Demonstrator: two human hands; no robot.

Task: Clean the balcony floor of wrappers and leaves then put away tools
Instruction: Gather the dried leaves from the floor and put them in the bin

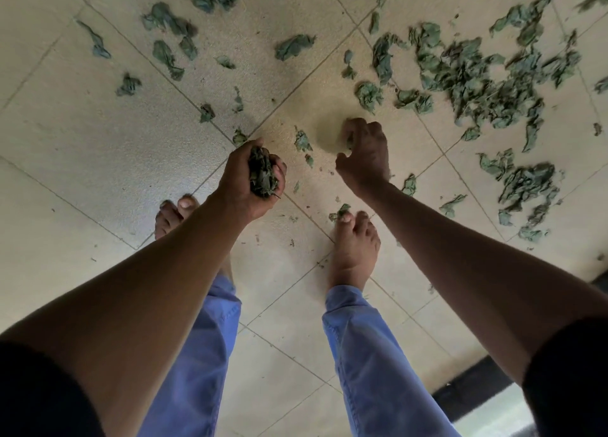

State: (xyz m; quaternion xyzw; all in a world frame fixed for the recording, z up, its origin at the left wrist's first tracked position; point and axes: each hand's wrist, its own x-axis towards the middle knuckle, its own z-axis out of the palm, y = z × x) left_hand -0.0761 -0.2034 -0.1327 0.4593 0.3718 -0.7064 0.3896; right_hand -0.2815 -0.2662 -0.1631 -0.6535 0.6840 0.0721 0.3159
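Our left hand (250, 180) cups a leaf wad (262, 173) as store while our right hand (362, 153) pinches another leaf (348, 142) off the floor (115, 147).

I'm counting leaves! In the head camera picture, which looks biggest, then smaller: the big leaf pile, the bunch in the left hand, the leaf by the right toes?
1. Big leaf pile
2. Bunch gripped by the left hand
3. Leaf by the right toes
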